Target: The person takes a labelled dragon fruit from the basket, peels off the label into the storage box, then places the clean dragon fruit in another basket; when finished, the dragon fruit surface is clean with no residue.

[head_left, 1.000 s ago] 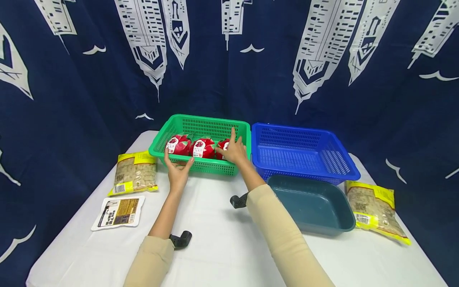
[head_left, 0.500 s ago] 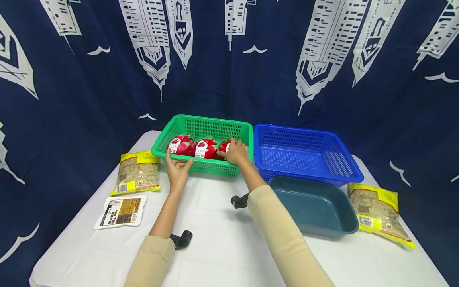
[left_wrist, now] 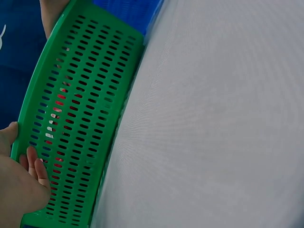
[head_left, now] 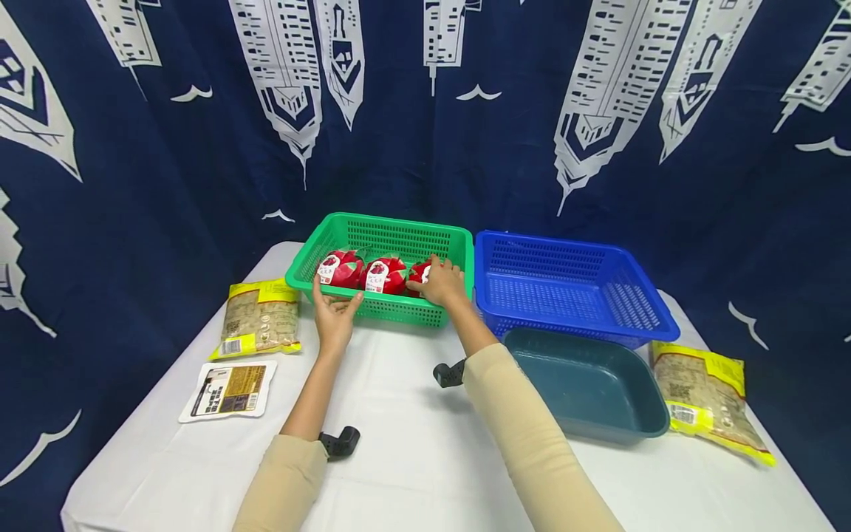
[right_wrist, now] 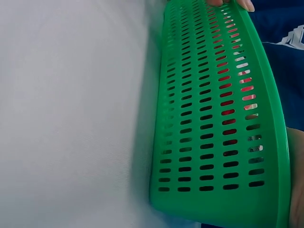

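Note:
Three red dragon fruits with green-tipped scales and white labels, seemingly in clear wrap, lie in a row in a green plastic basket: a left one, a middle one and a right one. My left hand holds the basket's front rim near its left end, with several fingers bent against the outer wall in the left wrist view. Inside the basket, my right hand grips the right dragon fruit from above, covering much of it. From the right wrist, the basket wall hides that grip.
A blue basket adjoins the green one on the right, with a dark teal tub before it. Yellow-edged bags lie at left and right. A flat white-edged packet lies front left on the white table.
My right hand has come down onto the right dragon fruit, and its raised index finger has bent around it. The left hand stays at the basket rim. The head view has shifted slightly.

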`<state>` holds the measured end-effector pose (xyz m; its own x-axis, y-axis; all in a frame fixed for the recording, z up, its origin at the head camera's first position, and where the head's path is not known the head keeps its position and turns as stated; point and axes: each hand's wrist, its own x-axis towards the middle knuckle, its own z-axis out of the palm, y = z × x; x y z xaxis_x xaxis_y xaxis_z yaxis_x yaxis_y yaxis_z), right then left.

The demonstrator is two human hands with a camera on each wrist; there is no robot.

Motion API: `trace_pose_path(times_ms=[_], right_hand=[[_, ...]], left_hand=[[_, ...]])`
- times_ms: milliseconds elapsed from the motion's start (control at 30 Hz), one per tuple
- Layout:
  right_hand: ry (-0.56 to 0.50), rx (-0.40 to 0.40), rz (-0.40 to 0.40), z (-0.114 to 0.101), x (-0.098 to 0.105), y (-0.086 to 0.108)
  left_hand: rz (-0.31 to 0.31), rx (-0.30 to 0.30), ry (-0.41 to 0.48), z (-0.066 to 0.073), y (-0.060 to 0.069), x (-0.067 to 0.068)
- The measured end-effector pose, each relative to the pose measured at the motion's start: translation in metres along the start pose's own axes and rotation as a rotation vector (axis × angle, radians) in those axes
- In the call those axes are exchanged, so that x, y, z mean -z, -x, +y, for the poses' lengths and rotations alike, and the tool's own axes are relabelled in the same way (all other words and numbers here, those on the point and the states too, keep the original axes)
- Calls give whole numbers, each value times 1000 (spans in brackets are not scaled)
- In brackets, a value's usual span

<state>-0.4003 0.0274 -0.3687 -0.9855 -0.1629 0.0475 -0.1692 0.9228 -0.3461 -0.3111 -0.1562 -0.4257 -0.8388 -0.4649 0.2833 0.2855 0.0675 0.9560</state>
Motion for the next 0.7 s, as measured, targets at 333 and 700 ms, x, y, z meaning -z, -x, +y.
trace_pose_path(times_ms=[333,700], right_hand=[[111,14,-58,-1,3,-3],[97,31,5,0,-3,-6]], left_hand=[[-7,-29,-30,-1,0,1],[-15,-28,-58,-4,-1,2]])
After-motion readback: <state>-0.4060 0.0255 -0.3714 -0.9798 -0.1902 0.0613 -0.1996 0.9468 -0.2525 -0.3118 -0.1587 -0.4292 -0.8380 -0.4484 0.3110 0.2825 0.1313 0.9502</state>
